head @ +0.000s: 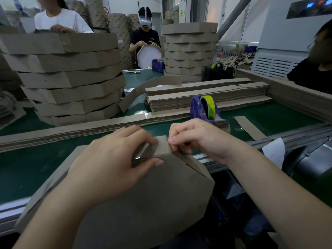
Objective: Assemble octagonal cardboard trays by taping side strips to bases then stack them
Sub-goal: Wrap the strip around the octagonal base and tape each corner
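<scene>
A brown octagonal cardboard tray [143, 203] lies bottom up in front of me, tilted over the table's near edge. My left hand [111, 159] grips its far corner, thumb pressed along the edge of the base. My right hand [194, 139] pinches the side strip [164, 145] at that same corner, fingers curled over its top edge. A blue tape dispenser [204, 110] with a yellow-green roll stands just beyond my right hand. A tall stack of finished trays [71, 78] rises at the left.
Flat side strips [206, 94] lie piled behind the dispenser, and long strips [71, 130] run across the green table [27, 168]. A second tray stack [188, 51] and a dark dispenser [218, 71] stand at the back. Three people are around the table.
</scene>
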